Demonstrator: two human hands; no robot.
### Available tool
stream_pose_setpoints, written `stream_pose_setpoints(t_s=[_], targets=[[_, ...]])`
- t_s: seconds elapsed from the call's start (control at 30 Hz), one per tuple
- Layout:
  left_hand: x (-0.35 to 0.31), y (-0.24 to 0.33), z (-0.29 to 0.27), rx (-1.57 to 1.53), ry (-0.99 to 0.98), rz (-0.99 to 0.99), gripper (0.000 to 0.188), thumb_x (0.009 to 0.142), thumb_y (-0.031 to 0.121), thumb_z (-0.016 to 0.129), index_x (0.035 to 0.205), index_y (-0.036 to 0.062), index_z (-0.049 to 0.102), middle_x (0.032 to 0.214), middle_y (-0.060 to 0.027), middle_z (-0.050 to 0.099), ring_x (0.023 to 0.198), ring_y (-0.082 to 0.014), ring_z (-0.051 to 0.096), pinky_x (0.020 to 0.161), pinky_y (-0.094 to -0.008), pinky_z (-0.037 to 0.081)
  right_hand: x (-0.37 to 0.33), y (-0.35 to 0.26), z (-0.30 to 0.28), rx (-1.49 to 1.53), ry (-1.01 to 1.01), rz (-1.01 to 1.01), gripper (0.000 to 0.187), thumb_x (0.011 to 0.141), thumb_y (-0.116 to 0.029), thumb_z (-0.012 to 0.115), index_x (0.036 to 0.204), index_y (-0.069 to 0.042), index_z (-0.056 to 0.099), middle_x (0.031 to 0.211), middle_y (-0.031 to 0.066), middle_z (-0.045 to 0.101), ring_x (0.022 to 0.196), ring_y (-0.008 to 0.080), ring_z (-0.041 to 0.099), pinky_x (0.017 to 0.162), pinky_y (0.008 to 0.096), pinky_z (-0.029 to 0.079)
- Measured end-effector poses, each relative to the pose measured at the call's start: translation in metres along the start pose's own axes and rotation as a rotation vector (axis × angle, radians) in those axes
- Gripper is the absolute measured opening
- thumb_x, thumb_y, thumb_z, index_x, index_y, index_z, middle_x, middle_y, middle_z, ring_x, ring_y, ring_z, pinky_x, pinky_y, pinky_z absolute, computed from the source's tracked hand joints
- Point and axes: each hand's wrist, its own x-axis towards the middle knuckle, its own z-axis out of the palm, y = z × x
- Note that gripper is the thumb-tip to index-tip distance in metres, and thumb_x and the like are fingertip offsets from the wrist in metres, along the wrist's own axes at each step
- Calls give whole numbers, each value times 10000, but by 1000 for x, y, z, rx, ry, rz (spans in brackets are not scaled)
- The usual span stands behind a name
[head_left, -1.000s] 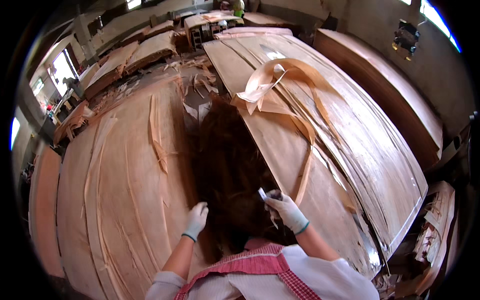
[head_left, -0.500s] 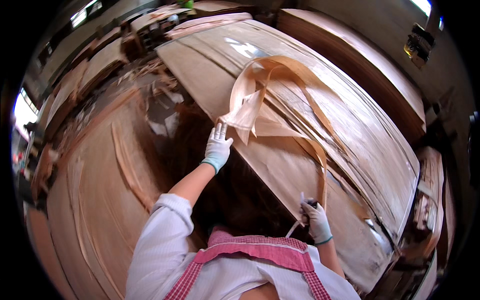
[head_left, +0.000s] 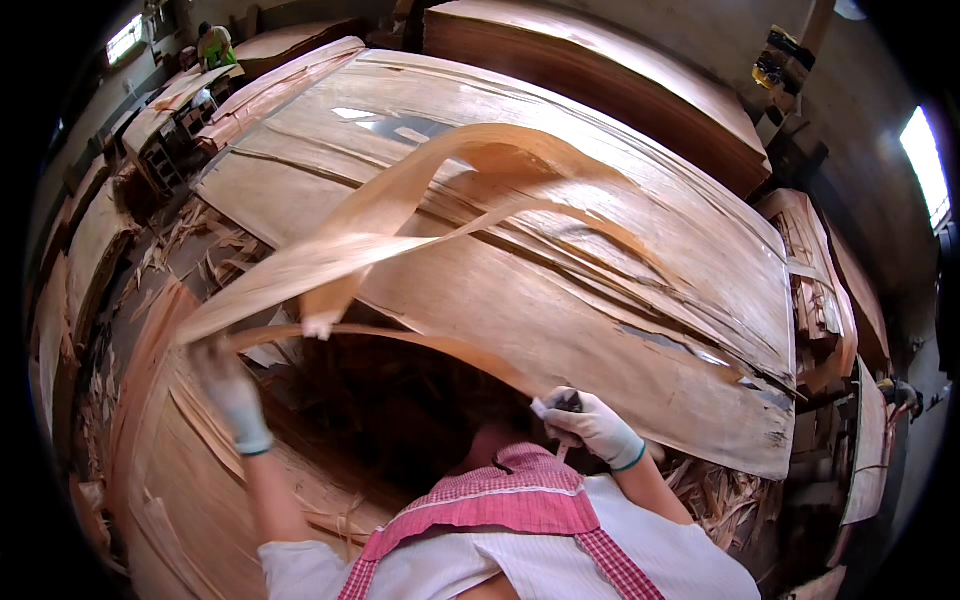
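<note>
My left hand point(head_left: 232, 400), in a white glove with a teal cuff, is at the left over the near stack. Though motion smears its fingers, the end of a long pale veneer strip point(head_left: 330, 262) meets them and appears gripped. That strip arches in loose loops above a wide veneer sheet point(head_left: 480, 315). A narrow curved veneer band point(head_left: 430, 342) runs from near my left hand toward the right one. My right hand point(head_left: 600, 432), gloved too, is closed round a small dark-handled tool point(head_left: 568, 402) with a whitish end; its exact kind is unclear.
A veneer stack point(head_left: 150, 510) lies at my left, with a dark gap point(head_left: 370, 420) holding scraps beside it. Behind the sheet stands a tall stack point(head_left: 590, 90). Torn scraps point(head_left: 715, 500) lie at the right. A person point(head_left: 215, 47) is far off at the upper left.
My left hand has swung left and toward me, drawing the veneer strip out across the gap. My right hand has shifted left with its tool. The view has turned to the right.
</note>
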Motion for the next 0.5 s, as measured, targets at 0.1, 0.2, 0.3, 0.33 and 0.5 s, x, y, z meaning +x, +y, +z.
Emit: stream_pose_setpoints(t_s=[0.1, 0.2, 0.3, 0.33, 0.5], targets=[[44, -224, -58, -225, -28, -296, 380, 948, 129, 541, 1264, -80, 531, 1305, -204, 557, 1201, -281, 526, 1029, -361, 387, 35, -19, 32, -111, -160, 39, 115, 936, -146, 631, 1000, -51, 617, 734, -35, 551, 578, 29, 452, 514, 193, 373], [56, -381, -170, 82, 86, -431, 429, 937, 156, 481, 1296, -77, 515, 1345, -226, 526, 1234, -292, 510, 1066, -372, 367, 82, -27, 44, -69, -251, 52, 127, 931, -142, 626, 1010, -44, 616, 742, -23, 566, 572, 36, 469, 507, 197, 390], [67, -401, -198, 670, -217, -599, 410, 933, 160, 462, 1296, -11, 548, 1382, -241, 482, 1259, -349, 482, 1069, -407, 367, 133, -23, 50, -74, -213, 71, 163, 933, -171, 625, 1030, -41, 608, 746, -2, 581, 555, 51, 471, 490, 202, 387], [71, -391, -186, 906, -430, -645, 404, 933, 160, 460, 1295, 11, 558, 1395, -242, 468, 1267, -364, 471, 1069, -418, 367, 146, -25, 53, -84, -191, 74, 170, 934, -176, 625, 1034, -41, 607, 746, 2, 583, 556, 52, 470, 490, 201, 385], [110, -215, 14, 598, -238, 202, 288, 881, 213, 629, 1085, 10, 609, 1103, -186, 578, 1043, -327, 555, 906, -416, 463, 226, -45, 72, -34, -246, 72, 143, 929, -162, 636, 993, -41, 595, 746, 8, 575, 557, 59, 452, 486, 205, 376]])
